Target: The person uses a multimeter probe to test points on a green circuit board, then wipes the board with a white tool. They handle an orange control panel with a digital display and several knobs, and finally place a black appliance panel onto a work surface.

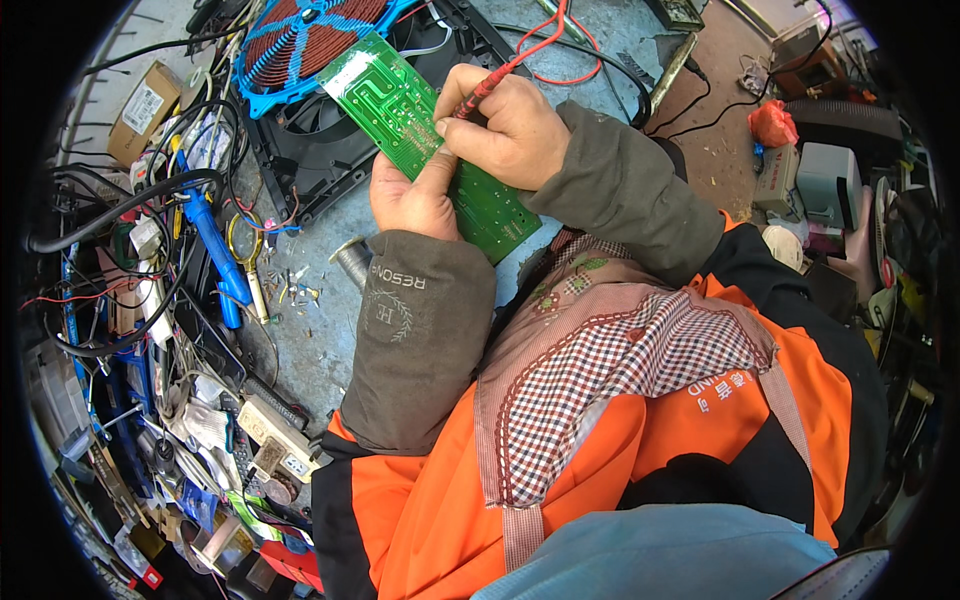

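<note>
My left hand grips a long green circuit board near its middle, thumb pressed on the face, the board running diagonally from upper left to lower right. My right hand is closed on a red test probe, held pointing down at the board beside my left thumb; its tip is hidden by my fingers. A red lead rises from the probe toward the top edge. Behind the board lie a blue fan with copper-coloured blades and a black plastic fan frame. A metal spool sits beside my left wrist.
The worn blue worktop has scraps on it. Tangled cables, a blue tool, a cardboard box and a white power strip crowd the left. At right are a grey box and a red plastic bag.
</note>
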The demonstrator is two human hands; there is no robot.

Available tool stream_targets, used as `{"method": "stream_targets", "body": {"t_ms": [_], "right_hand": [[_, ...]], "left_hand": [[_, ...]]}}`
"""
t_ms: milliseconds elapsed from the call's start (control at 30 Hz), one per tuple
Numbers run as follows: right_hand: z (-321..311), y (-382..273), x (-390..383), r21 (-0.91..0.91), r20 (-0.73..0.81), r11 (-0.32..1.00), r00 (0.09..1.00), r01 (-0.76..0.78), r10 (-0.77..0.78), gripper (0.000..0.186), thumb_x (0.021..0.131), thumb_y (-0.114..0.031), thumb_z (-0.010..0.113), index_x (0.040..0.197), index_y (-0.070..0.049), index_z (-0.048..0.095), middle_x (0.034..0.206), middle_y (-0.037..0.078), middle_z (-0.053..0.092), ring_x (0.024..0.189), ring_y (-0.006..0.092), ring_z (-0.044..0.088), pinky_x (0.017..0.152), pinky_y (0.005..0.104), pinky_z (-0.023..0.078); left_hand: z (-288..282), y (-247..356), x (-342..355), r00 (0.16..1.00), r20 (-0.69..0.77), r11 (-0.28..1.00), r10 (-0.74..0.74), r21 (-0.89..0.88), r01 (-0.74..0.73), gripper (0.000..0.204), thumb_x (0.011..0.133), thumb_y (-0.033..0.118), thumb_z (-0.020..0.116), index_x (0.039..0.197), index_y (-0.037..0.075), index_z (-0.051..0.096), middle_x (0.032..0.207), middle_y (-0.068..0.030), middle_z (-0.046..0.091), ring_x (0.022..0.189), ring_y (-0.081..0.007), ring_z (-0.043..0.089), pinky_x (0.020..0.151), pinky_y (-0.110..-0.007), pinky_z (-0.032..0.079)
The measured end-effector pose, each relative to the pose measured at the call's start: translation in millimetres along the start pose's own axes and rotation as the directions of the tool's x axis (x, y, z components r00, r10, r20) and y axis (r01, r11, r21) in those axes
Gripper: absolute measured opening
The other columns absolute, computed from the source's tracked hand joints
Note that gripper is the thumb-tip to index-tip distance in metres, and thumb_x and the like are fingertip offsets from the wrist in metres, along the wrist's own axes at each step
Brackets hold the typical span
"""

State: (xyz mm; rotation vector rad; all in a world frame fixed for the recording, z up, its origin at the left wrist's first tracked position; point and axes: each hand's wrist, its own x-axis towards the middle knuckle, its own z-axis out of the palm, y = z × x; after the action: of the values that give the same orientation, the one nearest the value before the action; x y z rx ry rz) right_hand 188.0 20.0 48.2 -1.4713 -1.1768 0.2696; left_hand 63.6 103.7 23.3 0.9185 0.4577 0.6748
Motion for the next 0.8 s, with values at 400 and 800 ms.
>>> {"method": "stream_targets", "body": {"t_ms": [400, 800], "right_hand": [[-0.1, 2.7, -1.1, 0.017, 0.039, 1.0, 0.999, 0.025, -0.026, 0.009, 0.091, -0.009, 0.065, 0.095, -0.001, 0.063, 0.077, 0.005, 0.063, 0.071, 0.0123, 0.059, 0.066, 0.0302, 0.049], [-48.5, 1.2, 3.2, -0.017, 0.127, 0.951, 0.942, -0.31, 0.309, 0.048, 0.1, -0.04, 0.066, 0.078, 0.002, 0.064, 0.063, 0.007, 0.051, 0.065, 0.0106, 0.051, 0.063, 0.0319, 0.047]], "left_hand": [[3.9, 2.1, -2.2, 1.0, 0.01, 1.0, 0.017, -0.006, -0.017, 0.025, 0.094, -0.004, 0.07, 0.118, 0.0, 0.065, 0.112, -0.0081, 0.071, 0.098, -0.016, 0.069, 0.088, -0.03, 0.056], [-7.3, 0.7, 3.2, 0.999, -0.038, 0.997, -0.032, 0.063, 0.034, 0.025, 0.092, -0.006, 0.063, 0.118, -0.006, 0.062, 0.106, -0.0162, 0.072, 0.09, -0.0263, 0.073, 0.083, -0.04, 0.061]]}}
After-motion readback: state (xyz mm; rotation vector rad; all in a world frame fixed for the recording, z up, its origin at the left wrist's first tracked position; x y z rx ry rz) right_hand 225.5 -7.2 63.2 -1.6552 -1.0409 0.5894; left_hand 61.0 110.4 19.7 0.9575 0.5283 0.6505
